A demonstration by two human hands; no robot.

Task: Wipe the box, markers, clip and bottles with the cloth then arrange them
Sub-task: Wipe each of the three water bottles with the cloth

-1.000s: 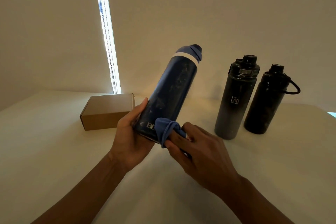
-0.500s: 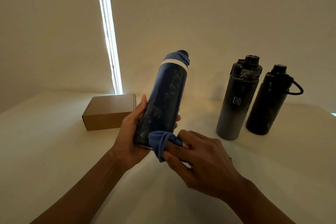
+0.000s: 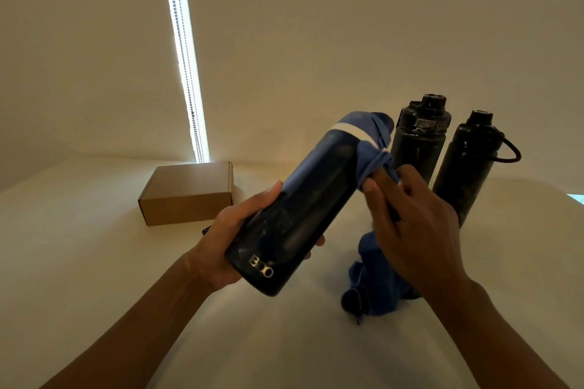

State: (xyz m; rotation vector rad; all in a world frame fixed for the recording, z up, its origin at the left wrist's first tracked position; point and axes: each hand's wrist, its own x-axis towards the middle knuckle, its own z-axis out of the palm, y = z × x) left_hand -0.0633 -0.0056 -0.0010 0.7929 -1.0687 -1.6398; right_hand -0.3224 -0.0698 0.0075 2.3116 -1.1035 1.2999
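Pale bench [image 3: 94, 262]: left hand [image 3: 234, 240] grips the tilted dark-blue metal bottle [image 3: 303, 211] low, exposing its neck; right hand [image 3: 410, 224] pinches the blue cloth [image 3: 373, 161] against it there, presumably for wiping.

The blue bottle [image 3: 311, 199] is being tipped further over toward the right by the left hand [image 3: 240, 240], while the cloth [image 3: 374, 164] is being carried by the right hand [image 3: 414, 218] from the base up to the neck (its loose end now hanging below).
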